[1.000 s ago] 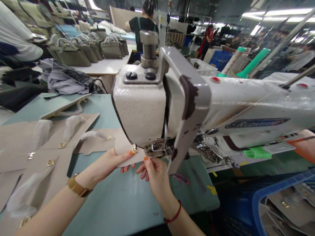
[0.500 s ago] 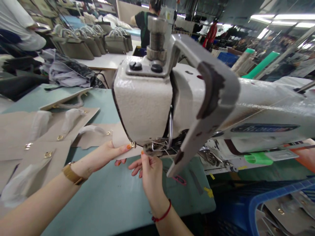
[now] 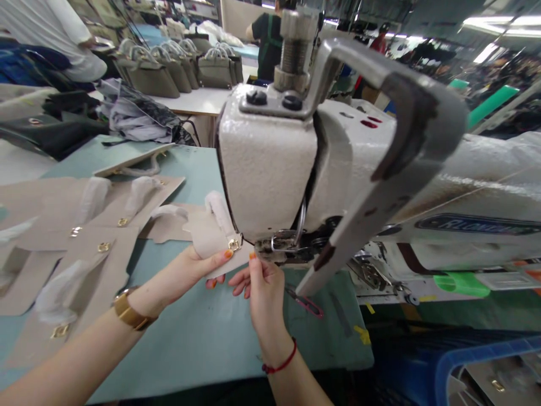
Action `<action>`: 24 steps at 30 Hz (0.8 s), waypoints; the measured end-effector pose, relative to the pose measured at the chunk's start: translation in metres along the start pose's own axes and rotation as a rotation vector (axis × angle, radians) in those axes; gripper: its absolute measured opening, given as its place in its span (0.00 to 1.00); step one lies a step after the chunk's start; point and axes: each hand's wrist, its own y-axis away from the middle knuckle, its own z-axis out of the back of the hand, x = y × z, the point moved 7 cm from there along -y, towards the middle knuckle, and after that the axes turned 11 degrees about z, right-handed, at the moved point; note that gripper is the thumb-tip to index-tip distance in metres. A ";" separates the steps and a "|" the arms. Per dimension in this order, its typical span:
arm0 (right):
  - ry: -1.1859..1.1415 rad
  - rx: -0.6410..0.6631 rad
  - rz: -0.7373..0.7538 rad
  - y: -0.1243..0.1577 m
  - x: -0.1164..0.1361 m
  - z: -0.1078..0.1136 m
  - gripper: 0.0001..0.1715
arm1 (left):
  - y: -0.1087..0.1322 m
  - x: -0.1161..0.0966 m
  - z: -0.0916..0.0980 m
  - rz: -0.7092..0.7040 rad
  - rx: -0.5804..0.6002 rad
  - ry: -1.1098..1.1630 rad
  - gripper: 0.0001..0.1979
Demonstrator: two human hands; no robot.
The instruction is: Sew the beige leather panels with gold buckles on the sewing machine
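A beige bag panel (image 3: 203, 235) with a plastic-wrapped handle (image 3: 218, 211) and a gold buckle (image 3: 234, 245) lies partly under the head of a sewing machine (image 3: 268, 163). My left hand (image 3: 198, 266) grips its near edge, thumb on top beside the buckle and fingertips showing below. My right hand (image 3: 262, 287) is at the panel's right end, close to the presser foot area (image 3: 274, 243). Its thumb presses the edge while the other fingers curl beneath. The needle point is hidden behind the machine parts.
Several similar beige panels (image 3: 118, 256) overlap on the green table (image 3: 186, 338) at left. Pink-handled thread snips (image 3: 310, 306) lie right of my right hand. A blue crate (image 3: 439, 361) holding panels stands at lower right. Finished bags (image 3: 154, 79) and people are behind.
The view has shifted, so the machine appears farther right. More of the panel and its wrapped handle now shows left of the machine head. Both hands keep their places on the panel.
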 end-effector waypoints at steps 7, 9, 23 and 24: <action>-0.118 -0.031 -0.065 0.005 0.000 0.002 0.26 | 0.011 0.016 -0.006 -0.038 -0.112 -0.167 0.13; -0.133 -0.021 -0.068 0.005 0.000 0.003 0.26 | 0.016 0.020 -0.010 -0.062 -0.131 -0.170 0.14; 0.030 0.173 -0.001 0.000 0.010 0.033 0.30 | 0.050 0.061 -0.061 -0.009 -0.365 -0.052 0.17; 0.046 0.203 0.008 -0.001 0.011 0.035 0.30 | 0.049 0.062 -0.066 -0.017 -0.366 -0.019 0.17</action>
